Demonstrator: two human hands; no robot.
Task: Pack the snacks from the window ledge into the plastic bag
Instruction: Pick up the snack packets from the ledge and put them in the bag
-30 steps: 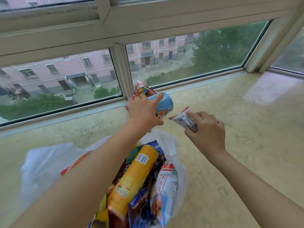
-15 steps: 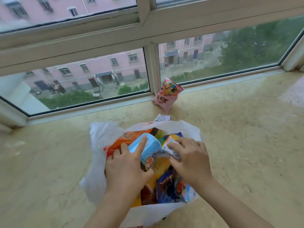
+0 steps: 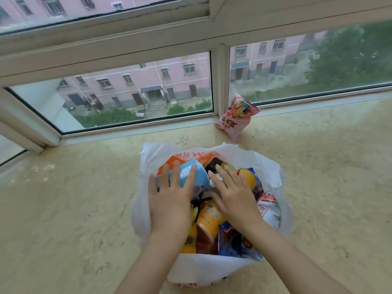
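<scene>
A white plastic bag (image 3: 203,270) lies open on the beige stone ledge (image 3: 74,209), stuffed with several snacks. My left hand (image 3: 169,200) rests flat with straight fingers on a light blue snack cup (image 3: 197,175) at the top of the pile. My right hand (image 3: 235,194) lies beside it, fingers straight, pressing on the snacks; a small white packet under it is mostly hidden. An orange tube (image 3: 209,217) shows between my wrists. One pink snack packet (image 3: 236,117) leans against the window post, outside the bag.
The window frame (image 3: 218,81) and its glass panes run along the far edge of the ledge. A corner post stands at the far left (image 3: 27,128). Bare ledge stretches to the left and right of the bag.
Both hands carried the blue cup and the small white packet from near the window down into the bag, then flattened out on top of them. The view has shifted left and down.
</scene>
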